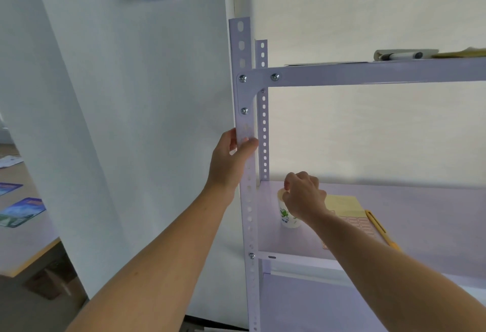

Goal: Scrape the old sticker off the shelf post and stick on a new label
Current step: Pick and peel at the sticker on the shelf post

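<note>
The pale perforated shelf post [246, 89] stands upright at the centre. My left hand [230, 160] grips it from the left, thumb across the front face just below a faint patch of sticker residue [246, 129]. My right hand [303, 195] hovers with fingers bunched over the mouth of a white paper cup [286, 217] with green print on the middle shelf; whether it pinches anything is hidden. A yellow sheet of labels [344, 208] and a yellow-handled tool [378, 226] lie on the shelf to the right of the cup.
The top shelf [368, 73] carries a marker pen [402, 55] and flat papers. A rear post [263, 110] stands just behind the front one. A white wall panel fills the left. Printed cards [21, 212] lie on a low table at far left.
</note>
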